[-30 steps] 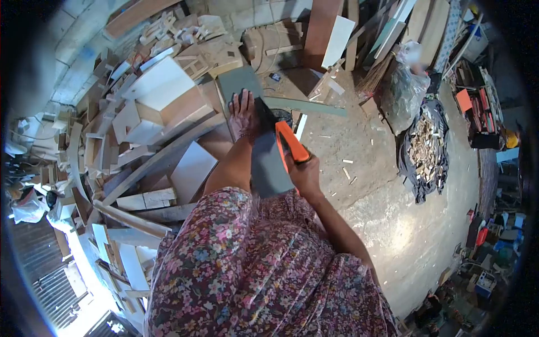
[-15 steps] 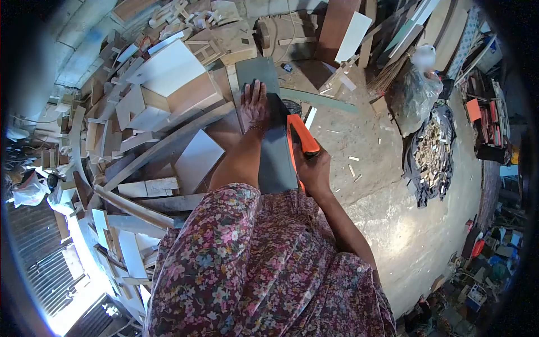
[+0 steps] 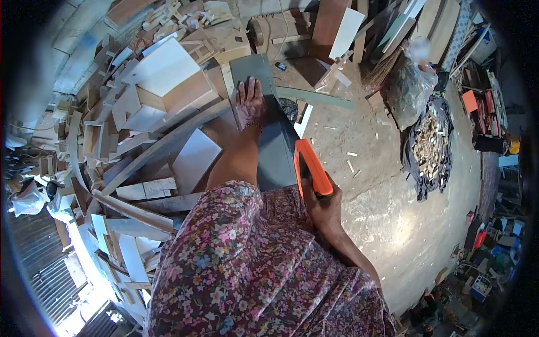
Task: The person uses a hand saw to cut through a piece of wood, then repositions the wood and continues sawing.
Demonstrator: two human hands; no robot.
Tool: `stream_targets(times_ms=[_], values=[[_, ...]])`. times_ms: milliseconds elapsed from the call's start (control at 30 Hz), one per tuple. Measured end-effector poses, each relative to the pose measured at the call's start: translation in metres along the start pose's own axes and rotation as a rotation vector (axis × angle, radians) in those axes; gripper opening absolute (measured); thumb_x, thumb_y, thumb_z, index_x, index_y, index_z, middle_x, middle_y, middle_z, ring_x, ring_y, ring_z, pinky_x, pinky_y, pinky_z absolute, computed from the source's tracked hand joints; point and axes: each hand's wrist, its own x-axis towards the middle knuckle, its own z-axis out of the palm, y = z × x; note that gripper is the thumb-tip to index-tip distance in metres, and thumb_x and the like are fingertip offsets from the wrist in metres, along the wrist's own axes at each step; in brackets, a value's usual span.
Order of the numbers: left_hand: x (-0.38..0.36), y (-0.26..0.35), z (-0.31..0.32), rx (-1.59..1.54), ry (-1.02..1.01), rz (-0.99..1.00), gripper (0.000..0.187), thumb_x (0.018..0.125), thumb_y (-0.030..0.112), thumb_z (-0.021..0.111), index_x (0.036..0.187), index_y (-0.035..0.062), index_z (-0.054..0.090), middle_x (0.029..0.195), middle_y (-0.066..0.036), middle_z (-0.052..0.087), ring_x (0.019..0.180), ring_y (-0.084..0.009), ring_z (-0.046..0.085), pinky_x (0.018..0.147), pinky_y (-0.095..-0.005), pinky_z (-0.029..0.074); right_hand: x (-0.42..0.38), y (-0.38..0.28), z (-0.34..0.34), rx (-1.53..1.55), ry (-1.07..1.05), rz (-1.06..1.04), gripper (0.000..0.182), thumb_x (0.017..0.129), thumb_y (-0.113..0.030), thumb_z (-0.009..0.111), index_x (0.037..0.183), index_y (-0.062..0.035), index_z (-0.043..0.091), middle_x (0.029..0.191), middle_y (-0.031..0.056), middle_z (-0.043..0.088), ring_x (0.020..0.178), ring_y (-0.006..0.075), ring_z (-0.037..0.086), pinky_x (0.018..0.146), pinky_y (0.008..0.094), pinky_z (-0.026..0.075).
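A long grey-green board (image 3: 273,160) stretches away from my lap. My left hand (image 3: 251,105) lies flat on it near the far end, fingers outstretched and pressing down. At the board's right edge is a handsaw with an orange and black handle (image 3: 315,168). My right hand (image 3: 324,206) is wrapped round that handle, beside the near end of the board. The dark saw blade (image 3: 288,124) runs forward from the handle along the board's right side, its far end near my left hand. Where its teeth meet the board I cannot make out.
Wood offcuts and white panels (image 3: 168,67) are heaped on the left. A narrow green strip (image 3: 317,97) lies on the concrete floor beyond the saw, among small scraps. To the right are a clear plastic bag (image 3: 414,84) and a dark cloth heaped with wood chips (image 3: 432,143).
My right hand has drawn the saw back toward my body, and more of the blade shows ahead of the handle. The left hand stays pressed on the board.
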Motion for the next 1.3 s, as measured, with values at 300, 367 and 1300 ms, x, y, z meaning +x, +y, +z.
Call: stream_targets(times_ms=[300,367,1300], values=[[0.001,0.002,-0.013,0.002,-0.079,0.019,0.051,0.074,0.013,0.052,0.124,0.0139,0.043,0.135,-0.003,0.033,0.123,-0.0299,0.03,0.097,-0.0477,0.027,0.065,0.046,0.037,-0.158,0.102,-0.174,0.018,0.077,-0.012,0.059,0.089,0.0006,0.055,0.068,0.0197,0.057,0.064,0.0323,0.061,0.056,0.0342,0.045],[0.005,0.002,-0.017,0.036,-0.118,0.041,0.055,0.072,0.015,0.053,0.126,0.0141,0.04,0.135,-0.003,0.033,0.122,-0.0305,0.031,0.098,-0.0475,0.026,0.08,0.045,0.044,-0.004,0.12,-0.158,0.017,0.075,-0.012,0.059,0.086,0.0001,0.055,0.068,0.0212,0.057,0.067,0.0354,0.06,0.056,0.0351,0.045],[0.009,0.005,-0.01,0.055,-0.083,0.007,0.047,0.076,0.015,0.049,0.123,0.0096,0.043,0.132,-0.005,0.037,0.12,-0.0326,0.035,0.1,-0.0475,0.025,0.058,0.039,0.025,-0.161,0.059,-0.132,0.021,0.076,-0.007,0.058,0.094,0.0036,0.055,0.068,0.0151,0.057,0.061,0.0166,0.055,0.058,0.0295,0.044]])
